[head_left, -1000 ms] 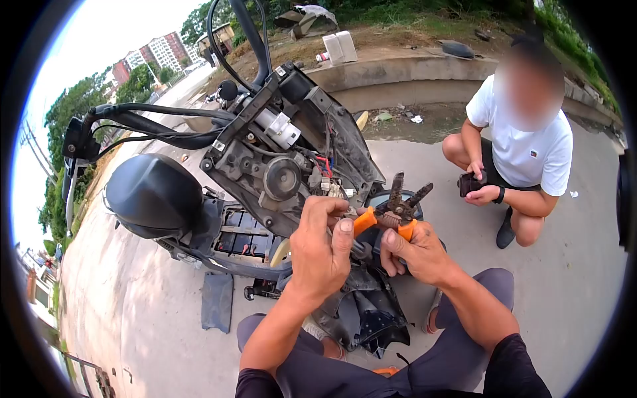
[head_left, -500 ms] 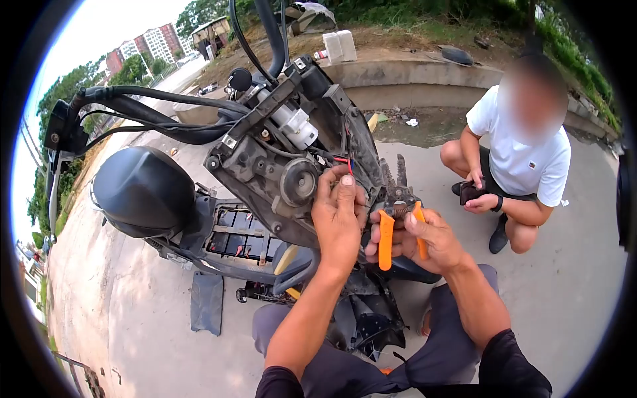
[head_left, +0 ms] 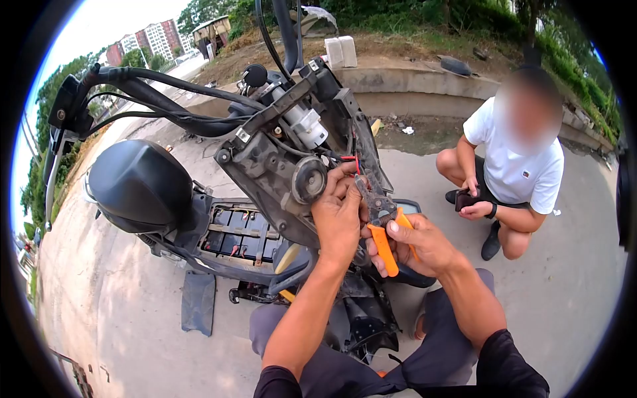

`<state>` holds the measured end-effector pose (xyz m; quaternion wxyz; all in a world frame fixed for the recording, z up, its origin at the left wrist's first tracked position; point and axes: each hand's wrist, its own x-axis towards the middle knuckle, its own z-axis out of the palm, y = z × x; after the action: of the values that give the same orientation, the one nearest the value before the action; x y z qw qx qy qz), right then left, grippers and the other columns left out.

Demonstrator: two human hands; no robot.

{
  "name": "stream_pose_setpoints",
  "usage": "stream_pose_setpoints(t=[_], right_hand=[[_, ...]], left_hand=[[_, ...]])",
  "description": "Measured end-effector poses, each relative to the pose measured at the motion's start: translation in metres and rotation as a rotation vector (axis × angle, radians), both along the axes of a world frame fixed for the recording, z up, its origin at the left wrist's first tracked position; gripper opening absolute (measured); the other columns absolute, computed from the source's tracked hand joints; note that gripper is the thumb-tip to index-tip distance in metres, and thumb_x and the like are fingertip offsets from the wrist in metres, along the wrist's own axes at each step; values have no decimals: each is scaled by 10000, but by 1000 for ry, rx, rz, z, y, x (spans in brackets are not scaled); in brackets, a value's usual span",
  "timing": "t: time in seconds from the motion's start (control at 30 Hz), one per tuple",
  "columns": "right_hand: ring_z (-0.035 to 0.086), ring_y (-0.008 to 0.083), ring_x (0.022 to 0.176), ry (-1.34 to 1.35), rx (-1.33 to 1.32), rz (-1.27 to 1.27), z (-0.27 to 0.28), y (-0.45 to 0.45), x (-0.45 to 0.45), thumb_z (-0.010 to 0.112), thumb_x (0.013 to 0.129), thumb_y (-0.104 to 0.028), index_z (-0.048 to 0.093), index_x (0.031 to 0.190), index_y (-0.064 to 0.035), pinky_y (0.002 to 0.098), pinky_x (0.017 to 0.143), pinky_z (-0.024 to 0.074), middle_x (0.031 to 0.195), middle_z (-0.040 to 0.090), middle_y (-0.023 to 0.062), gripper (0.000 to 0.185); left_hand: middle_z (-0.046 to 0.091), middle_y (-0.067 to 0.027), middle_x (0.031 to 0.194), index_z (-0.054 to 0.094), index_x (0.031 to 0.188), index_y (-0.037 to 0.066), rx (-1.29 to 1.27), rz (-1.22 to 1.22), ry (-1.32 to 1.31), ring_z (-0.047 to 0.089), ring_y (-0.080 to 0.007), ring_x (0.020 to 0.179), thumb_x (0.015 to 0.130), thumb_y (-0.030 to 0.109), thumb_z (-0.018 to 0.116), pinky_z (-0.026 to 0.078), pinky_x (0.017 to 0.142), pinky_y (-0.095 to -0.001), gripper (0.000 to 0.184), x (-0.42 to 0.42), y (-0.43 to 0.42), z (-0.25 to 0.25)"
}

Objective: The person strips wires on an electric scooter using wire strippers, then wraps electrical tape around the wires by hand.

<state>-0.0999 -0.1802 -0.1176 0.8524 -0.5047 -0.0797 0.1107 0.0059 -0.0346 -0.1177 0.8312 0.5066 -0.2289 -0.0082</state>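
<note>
My right hand is closed around the orange handles of the wire-stripping pliers. The dark metal jaws point up and left, close to the fingertips of my left hand. That hand is pinched at a red wire which comes out of the opened front of a scooter; the wire's end is hidden by fingers and jaws. A round horn sits just left of my left hand.
A person in a white shirt squats at the right, holding a dark object. The scooter's seat and open battery bay are at left. A flat panel lies on the ground. Behind runs a concrete curb.
My left hand has moved up to the red wire and closed on it. The pliers have turned and come left, their jaws now nearer together and beside my left fingertips.
</note>
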Motion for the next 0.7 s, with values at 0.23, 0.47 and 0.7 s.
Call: stream_pose_setpoints(t=[0.23, 0.47, 0.7], right_hand=[[726, 245, 810, 9, -31, 1, 13, 0, 2, 593, 1148, -355, 585, 1366, 98, 387, 733, 609, 1039, 729, 143, 503], [713, 260, 792, 51, -33, 1, 18, -2, 2, 628, 1129, -357, 597, 1343, 88, 396, 676, 596, 1032, 715, 157, 495], [687, 210, 755, 110, -30, -8, 26, 4, 0, 603, 1147, -323, 613, 1278, 50, 349, 626, 562, 970, 692, 116, 396]], left_hand=[[688, -29, 922, 585, 1187, 15, -39, -16, -13, 547, -55, 647, 1141, 159, 630, 439, 565, -229, 157, 5, -1, -11], [659, -21, 928, 567, 1204, 31, 54, -21, -80, 552, -53, 670, 1158, 168, 593, 456, 589, -234, 146, 3, 4, -14], [646, -15, 918, 583, 1189, 30, -1, -14, -78, 547, -55, 678, 1163, 152, 574, 455, 596, -233, 125, 2, 1, -16]])
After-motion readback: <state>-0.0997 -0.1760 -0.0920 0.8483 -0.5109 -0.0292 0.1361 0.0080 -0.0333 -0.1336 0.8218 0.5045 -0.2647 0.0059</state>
